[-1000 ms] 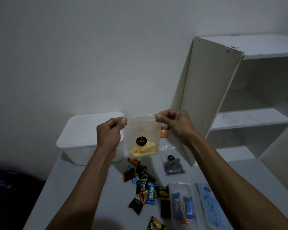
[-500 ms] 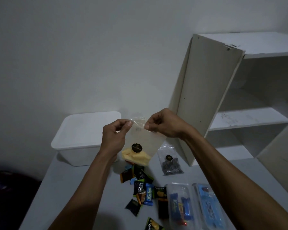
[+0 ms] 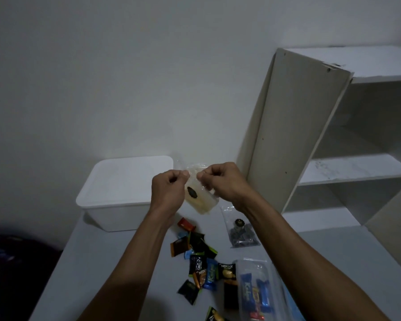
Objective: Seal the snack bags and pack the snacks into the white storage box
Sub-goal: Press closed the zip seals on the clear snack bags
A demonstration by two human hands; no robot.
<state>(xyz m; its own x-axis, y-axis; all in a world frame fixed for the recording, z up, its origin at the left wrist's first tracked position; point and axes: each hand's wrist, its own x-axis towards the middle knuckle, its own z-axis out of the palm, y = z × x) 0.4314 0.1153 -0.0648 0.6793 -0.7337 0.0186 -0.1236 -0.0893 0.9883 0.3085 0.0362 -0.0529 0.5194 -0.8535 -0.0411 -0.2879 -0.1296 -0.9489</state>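
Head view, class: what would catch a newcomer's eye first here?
First, the two hands, left hand and right hand, pinching the top of a clear snack bag at centre. Behind them on the left stands the lidded white storage box; bright loose wrapped snacks lie scattered on the table below.

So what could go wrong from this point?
1. Both hands, left hand and right hand, pinch the clear snack bag only at its top, and it hangs tilted; a partial seal might spill the yellow pieces.
2. The white storage box is still lidded, so packing needs a free hand.
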